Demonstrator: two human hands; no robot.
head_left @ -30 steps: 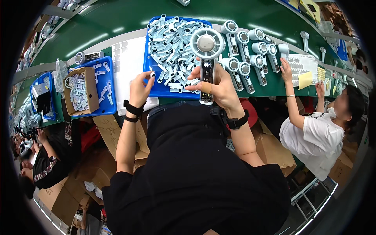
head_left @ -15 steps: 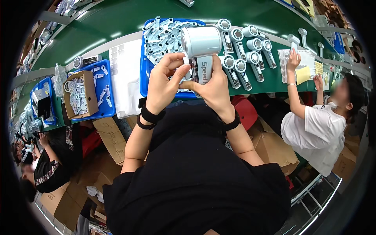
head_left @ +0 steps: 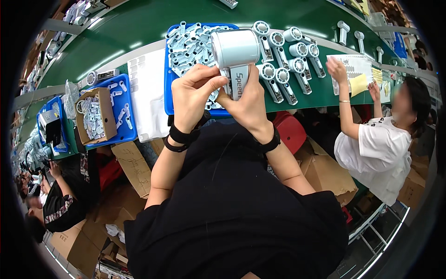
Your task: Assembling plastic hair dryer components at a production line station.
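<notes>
A pale blue handheld fan (head_left: 236, 48) with a thick round head is held up over the near edge of the table. My right hand (head_left: 251, 104) wraps its handle from the right and below, thumb across the lower end. My left hand (head_left: 191, 95) is closed, its thumb and fingertips pinched against the handle's left side, just under the head. Whether a small part sits between those fingertips is hidden. Behind the fan stands a blue tray (head_left: 168, 93) heaped with pale blue handle covers (head_left: 188, 46).
Several fans with bared handle insides (head_left: 282, 76) lie right of the tray. To the left, a cardboard box (head_left: 108, 111) of small parts sits in another blue tray (head_left: 132, 116), beside white sheets (head_left: 147, 102). A co-worker in white (head_left: 371, 144) works at the right.
The fan and both hands have shifted slightly left. My left fingertips press closer to the handle, covering its bared side. The co-worker's hand has let go of a fan, now lying farther back.
</notes>
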